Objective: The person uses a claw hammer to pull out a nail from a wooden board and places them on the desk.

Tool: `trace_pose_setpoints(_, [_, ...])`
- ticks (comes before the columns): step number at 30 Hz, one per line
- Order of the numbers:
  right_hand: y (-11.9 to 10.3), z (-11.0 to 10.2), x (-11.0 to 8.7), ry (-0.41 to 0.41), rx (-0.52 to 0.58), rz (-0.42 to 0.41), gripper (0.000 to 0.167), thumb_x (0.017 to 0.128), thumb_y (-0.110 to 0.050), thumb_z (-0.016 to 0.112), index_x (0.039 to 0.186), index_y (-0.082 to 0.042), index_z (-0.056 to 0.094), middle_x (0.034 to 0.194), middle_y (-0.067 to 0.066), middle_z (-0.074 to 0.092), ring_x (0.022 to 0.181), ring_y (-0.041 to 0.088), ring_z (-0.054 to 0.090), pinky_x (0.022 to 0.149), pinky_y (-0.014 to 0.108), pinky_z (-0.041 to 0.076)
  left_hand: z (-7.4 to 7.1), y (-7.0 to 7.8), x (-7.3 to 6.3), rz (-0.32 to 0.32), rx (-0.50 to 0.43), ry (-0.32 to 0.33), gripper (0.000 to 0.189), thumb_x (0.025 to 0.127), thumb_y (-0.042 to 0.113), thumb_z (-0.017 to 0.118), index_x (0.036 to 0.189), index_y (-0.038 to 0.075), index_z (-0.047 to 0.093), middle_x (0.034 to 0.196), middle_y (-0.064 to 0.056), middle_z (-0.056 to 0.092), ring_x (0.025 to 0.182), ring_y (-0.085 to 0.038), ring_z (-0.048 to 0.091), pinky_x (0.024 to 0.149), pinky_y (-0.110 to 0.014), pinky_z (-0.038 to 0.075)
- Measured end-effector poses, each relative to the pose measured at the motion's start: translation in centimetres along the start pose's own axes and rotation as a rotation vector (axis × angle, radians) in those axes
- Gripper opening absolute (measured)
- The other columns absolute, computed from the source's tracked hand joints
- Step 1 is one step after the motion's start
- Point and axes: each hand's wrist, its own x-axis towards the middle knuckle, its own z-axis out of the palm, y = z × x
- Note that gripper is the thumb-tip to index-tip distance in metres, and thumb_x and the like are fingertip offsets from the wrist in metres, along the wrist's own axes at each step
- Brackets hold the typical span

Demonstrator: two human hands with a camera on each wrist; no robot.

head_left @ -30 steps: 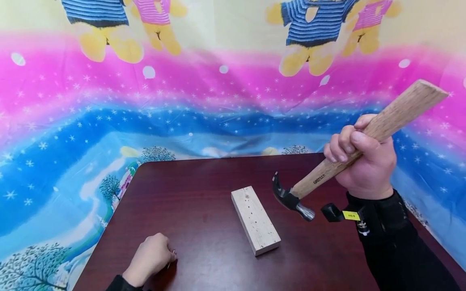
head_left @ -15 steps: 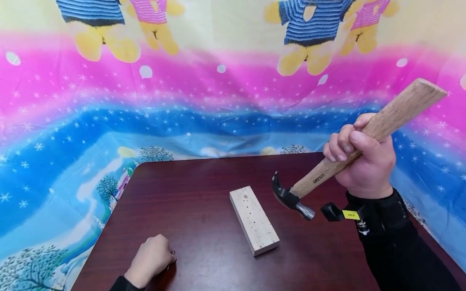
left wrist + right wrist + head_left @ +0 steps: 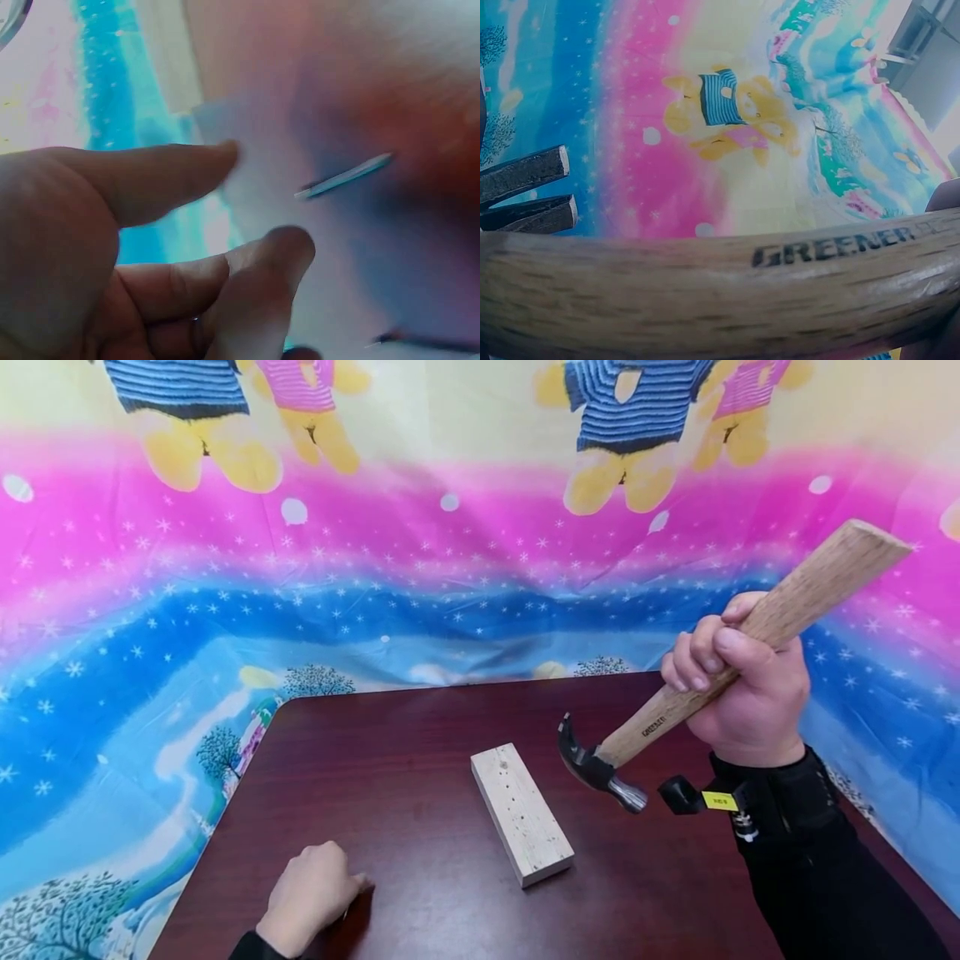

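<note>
My right hand (image 3: pixel 757 693) grips the wooden handle of a claw hammer (image 3: pixel 652 722), raised at the right with its dark metal head low and to the left. In the right wrist view the handle bears the lettering GREENER. At the front left, my left hand (image 3: pixel 309 893) is low at the table. Its thumb and forefinger stand apart in the left wrist view, the other fingers bent. Just past the fingertips lies a thin metal nail (image 3: pixel 345 176). A second thin, dark nail-like piece (image 3: pixel 431 343) is blurred near the corner. A glint among the bent fingers is unclear.
A pale wood block (image 3: pixel 522 814) with a row of small dark marks lies on the dark red table (image 3: pixel 397 760), between the hands. Behind the table hangs a colourful printed cloth (image 3: pixel 450 560). A black camera mount (image 3: pixel 681 795) sticks out from the right wrist.
The left hand's fingertips now reach slightly further right, and the shiny bit seen there a second ago no longer shows. The hammer and right hand keep nearly the same pose; the view shifts slightly.
</note>
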Motion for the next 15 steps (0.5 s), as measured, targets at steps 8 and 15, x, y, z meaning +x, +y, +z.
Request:
trace_pose_setpoints(8, [-0.2, 0.2, -0.1, 0.003, -0.016, -0.013, 0.014, 0.090, 0.014, 0.032, 0.098, 0.006, 0.040, 0.060, 0.015, 0.033, 0.047, 0.027, 0.033, 0.047, 0.039, 0.027, -4.1, 1.5, 1.5, 0.114, 0.032, 0.201, 0.070, 0.094, 0.058, 0.058, 0.125, -0.004, 0.061, 0.097, -0.023, 0.065, 0.081, -0.037, 0.063, 0.070, -0.051, 0.051])
trace_pose_setpoints(15, [0.1, 0.4, -0.1, 0.005, -0.030, -0.007, 0.015, 0.090, 0.015, 0.031, 0.098, 0.006, 0.041, 0.060, 0.015, 0.033, 0.048, 0.026, 0.033, 0.047, 0.039, 0.025, -6.6, 4.6, 4.2, 0.301, -0.055, 0.361, 0.108, 0.085, 0.070, 0.060, 0.160, 0.011, 0.008, 0.157, -0.031, 0.019, 0.144, -0.048, 0.016, 0.111, -0.064, 0.023])
